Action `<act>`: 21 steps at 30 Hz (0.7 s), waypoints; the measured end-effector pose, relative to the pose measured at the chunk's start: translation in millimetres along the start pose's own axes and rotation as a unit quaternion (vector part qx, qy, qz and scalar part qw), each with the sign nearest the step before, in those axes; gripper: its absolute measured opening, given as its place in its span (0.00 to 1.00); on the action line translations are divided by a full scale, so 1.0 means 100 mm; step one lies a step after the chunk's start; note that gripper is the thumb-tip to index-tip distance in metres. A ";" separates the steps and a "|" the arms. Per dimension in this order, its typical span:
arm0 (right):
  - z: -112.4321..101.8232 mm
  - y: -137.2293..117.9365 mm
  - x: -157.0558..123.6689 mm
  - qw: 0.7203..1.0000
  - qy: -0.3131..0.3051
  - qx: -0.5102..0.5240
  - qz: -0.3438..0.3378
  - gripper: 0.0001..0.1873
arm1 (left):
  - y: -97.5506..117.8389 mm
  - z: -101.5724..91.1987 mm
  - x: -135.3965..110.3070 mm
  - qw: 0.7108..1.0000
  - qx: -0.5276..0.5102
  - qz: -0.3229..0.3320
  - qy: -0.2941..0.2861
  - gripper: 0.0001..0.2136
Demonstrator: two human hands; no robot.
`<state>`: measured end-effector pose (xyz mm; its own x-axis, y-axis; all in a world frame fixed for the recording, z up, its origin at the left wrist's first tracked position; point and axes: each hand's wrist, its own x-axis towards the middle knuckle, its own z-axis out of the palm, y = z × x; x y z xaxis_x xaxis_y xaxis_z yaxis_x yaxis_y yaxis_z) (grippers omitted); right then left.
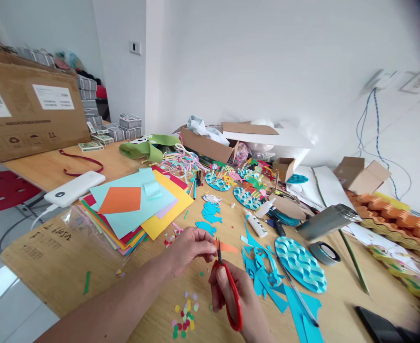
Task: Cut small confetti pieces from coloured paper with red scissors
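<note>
My right hand (244,297) is wrapped round red-handled scissors (236,305), whose blades point up and away from me. An orange paper strip (228,247) is at the blades, and its left end meets the fingertips of my left hand (195,245), pinched together. Whether the blades bite into the paper I cannot tell. Beyond my hands lie blue paper fish (210,213). Small coloured paper dots (184,320) are scattered below my left hand. To the right are blue paper scraps (262,269) and an oval of wavy blue paper (301,264).
Stacked coloured paper with an orange sheet (120,206) lies left, beside a white power bank (75,188). Rightward are a glue bottle (257,225), tape roll (325,253), metal flask (327,222), phone (377,324) and egg trays (395,214). Decorated paper fish (258,178) lie farther back.
</note>
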<state>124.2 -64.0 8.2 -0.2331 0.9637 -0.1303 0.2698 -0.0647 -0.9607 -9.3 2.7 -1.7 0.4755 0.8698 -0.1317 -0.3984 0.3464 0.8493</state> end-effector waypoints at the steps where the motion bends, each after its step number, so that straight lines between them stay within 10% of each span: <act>1: 0.00 0.00 0.00 1.000 0.000 0.000 0.003 0.25 | 0.00 0.00 0.00 1.000 -0.001 0.000 -0.001 0.05; 21: 0.02 0.02 0.02 0.999 0.036 -0.015 0.026 0.23 | -0.03 0.00 0.01 1.000 0.018 0.010 0.009 0.06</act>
<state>121.9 -62.4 5.6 -0.1511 0.9754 -0.1604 0.3072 -0.1079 -0.9455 -7.7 2.4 -3.8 0.4536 0.8826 -0.1233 -0.3790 0.3163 0.8697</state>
